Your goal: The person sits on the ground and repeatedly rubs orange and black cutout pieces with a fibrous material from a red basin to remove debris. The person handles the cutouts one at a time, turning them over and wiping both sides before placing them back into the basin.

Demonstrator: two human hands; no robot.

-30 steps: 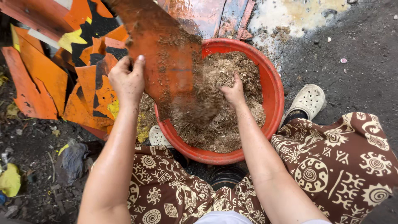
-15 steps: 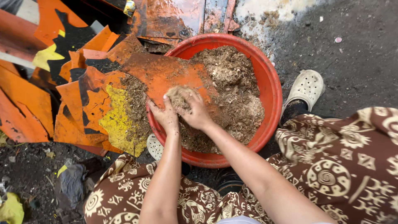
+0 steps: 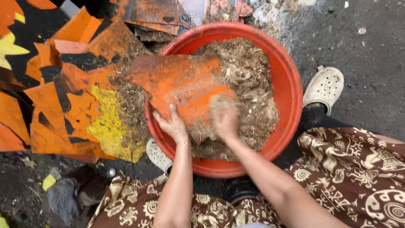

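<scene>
A person crouches over a round red plastic basin that sits on dark, dirty ground. The basin is heaped with a brown, fibrous, sawdust-like mix. A flat orange sheet piece, dusted with the same brown fibre, lies tilted across the left half of the basin, its far left corner hanging over the rim and its near edge resting on the mix.

The left hand is at the near left rim of the basin, fingers spread and pressed on the near edge of the orange sheet piece; it lies flat on it rather than clamping it. The right hand is just right of it, blurred and coated in brown fibre, lying on the sheet's near right edge where that meets the mix. Whether its fingers are curled or flat I cannot tell. The 2 hands are near each other but not touching.

Left of the basin lies a heap of torn orange, black and yellow sheet scraps, with brown fibre spilled over the ones nearest the rim. 2 pale perforated clogs show: one right of the basin, one at its near left, partly under the rim. A brown garment with cream patterns covers the person's knees along the near edge.
</scene>
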